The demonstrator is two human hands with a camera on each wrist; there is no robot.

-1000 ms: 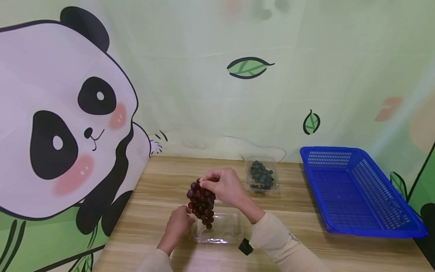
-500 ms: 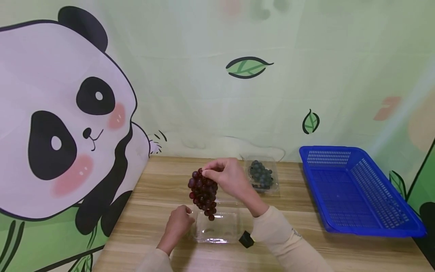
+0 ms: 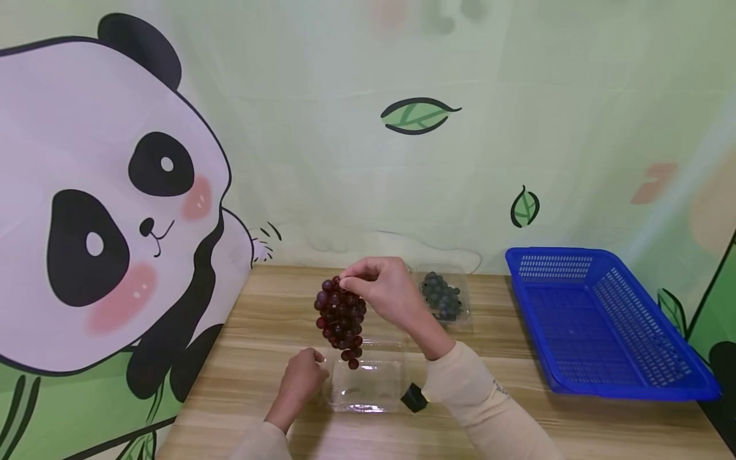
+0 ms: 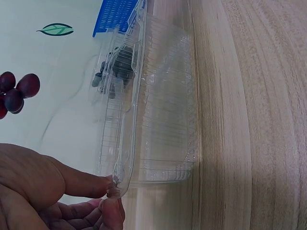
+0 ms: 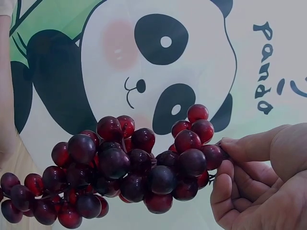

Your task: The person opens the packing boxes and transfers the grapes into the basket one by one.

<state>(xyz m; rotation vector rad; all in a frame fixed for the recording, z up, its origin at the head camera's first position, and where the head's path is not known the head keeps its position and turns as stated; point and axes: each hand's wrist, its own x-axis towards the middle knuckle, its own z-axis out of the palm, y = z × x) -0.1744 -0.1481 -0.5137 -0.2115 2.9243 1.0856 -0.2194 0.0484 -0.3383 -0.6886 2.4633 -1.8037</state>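
Note:
A bunch of dark red grapes (image 3: 340,316) hangs from my right hand (image 3: 391,291), whose thumb and fingers pinch its stem at the top. The right wrist view shows the grapes (image 5: 139,172) in full, with the fingertips at the stem end. Below them a clear plastic clamshell box (image 3: 368,386) stands on the table. My left hand (image 3: 303,374) pinches the left rim of that box; in the left wrist view, the thumb and index finger grip a corner of the clear box (image 4: 163,105).
A second clear box holding dark blue grapes (image 3: 441,295) stands at the back, partly behind my right wrist. A blue plastic basket (image 3: 540,332) is on the right. A small black block (image 3: 414,398) shows by my right sleeve. A panda-print cloth (image 3: 322,160) hangs behind the wooden table (image 3: 230,396).
My right hand has lifted the red grapes upward, clear above the box, with a slight shift left at the end. My left hand has stayed at the box rim.

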